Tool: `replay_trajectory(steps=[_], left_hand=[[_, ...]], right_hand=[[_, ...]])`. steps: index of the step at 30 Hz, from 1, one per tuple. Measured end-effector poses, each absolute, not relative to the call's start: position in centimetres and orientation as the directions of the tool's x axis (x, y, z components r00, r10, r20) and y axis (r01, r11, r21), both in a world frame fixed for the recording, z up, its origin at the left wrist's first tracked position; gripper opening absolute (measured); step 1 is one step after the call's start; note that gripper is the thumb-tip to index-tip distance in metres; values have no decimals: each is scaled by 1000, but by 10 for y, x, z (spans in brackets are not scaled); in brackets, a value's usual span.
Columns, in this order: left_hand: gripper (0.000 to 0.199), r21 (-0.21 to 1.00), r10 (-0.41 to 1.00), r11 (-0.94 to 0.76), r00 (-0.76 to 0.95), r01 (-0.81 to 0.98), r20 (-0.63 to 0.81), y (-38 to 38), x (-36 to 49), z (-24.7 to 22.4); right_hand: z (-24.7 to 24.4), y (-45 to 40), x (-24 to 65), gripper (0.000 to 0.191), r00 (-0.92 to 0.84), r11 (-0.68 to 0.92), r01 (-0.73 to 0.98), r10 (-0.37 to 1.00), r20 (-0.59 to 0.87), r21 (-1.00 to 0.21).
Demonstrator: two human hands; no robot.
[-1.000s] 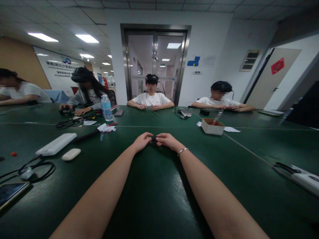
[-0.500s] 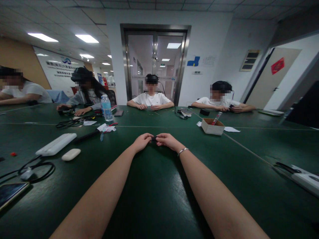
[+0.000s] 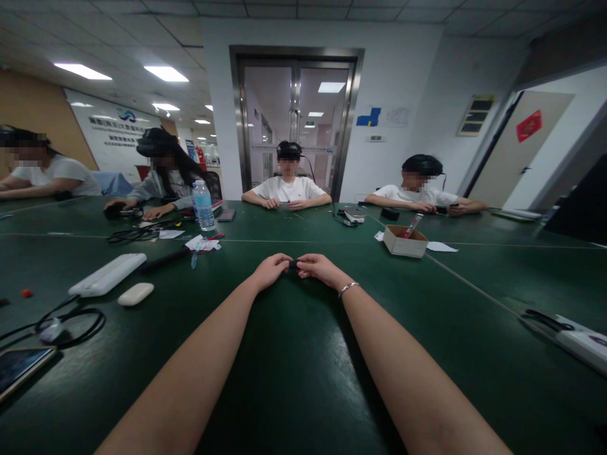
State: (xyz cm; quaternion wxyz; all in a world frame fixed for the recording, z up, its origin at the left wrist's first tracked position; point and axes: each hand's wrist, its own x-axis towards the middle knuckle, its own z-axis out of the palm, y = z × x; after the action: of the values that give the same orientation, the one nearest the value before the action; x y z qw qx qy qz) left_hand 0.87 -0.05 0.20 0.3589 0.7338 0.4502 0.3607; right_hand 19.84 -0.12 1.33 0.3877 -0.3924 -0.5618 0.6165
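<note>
Both my arms reach forward over the dark green table [image 3: 279, 379]. Between my fingertips is a small black object [image 3: 293, 266], too small and dark to name. My left hand [image 3: 272, 272] pinches its left end, and my right hand [image 3: 319, 268], with a silver bangle [image 3: 348, 289] at the wrist, pinches its right end. The two hands are close together, just above or on the tabletop; I cannot tell which. Fingers cover part of the object.
To my left lie a white power bank [image 3: 108, 275], a white earbud case [image 3: 136, 294], a coiled black cable [image 3: 78, 327] and a phone [image 3: 23, 370]. Farther off stand a water bottle [image 3: 203, 206] and an open box [image 3: 404, 242]. Several people sit across the table.
My hands keep the same pinch on the small black object, almost unmoved. Across the table at the right, a person's hands have shifted slightly around a dark item.
</note>
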Motion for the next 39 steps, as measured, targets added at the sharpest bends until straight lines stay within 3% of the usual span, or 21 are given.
replay_trajectory(steps=[5, 10, 13, 16, 17, 22, 24, 28, 34, 39], left_hand=[[33, 856, 913, -373, 309, 358, 268, -5, 9, 6], [37, 860, 905, -392, 306, 327, 296, -8, 9, 11], [35, 859, 908, -387, 301, 336, 292, -8, 10, 11], [33, 860, 913, -379, 287, 342, 289, -6, 10, 9], [33, 860, 914, -379, 285, 341, 290, -6, 11, 8], [33, 855, 908, -392, 289, 339, 302, -4, 10, 6], [32, 857, 909, -392, 286, 334, 304, -4, 10, 6], [31, 862, 916, -378, 269, 337, 297, -5, 10, 7], [31, 857, 910, -396, 266, 329, 318, -4, 11, 7], [31, 854, 914, -391, 252, 343, 317, -5, 10, 7]], right_hand=[[15, -3, 198, 4, -428, -39, -19, 903, -28, -999], [17, -2, 196, 21, -420, -25, 85, 906, -58, -996], [20, -6, 198, 11, -418, -22, 47, 907, -40, -999], [24, -10, 201, 57, -428, 6, -53, 903, 28, -999], [25, -11, 202, 62, -436, 4, -55, 899, 28, -998], [21, -6, 196, 25, -388, -3, 103, 921, -43, -995], [20, -6, 195, 23, -374, 17, 91, 927, -19, -996], [23, -11, 199, 58, -398, 40, -69, 915, 64, -997], [23, -9, 195, 23, -358, -14, 76, 933, -41, -997], [24, -10, 200, 64, -405, 0, -58, 914, 24, -998]])
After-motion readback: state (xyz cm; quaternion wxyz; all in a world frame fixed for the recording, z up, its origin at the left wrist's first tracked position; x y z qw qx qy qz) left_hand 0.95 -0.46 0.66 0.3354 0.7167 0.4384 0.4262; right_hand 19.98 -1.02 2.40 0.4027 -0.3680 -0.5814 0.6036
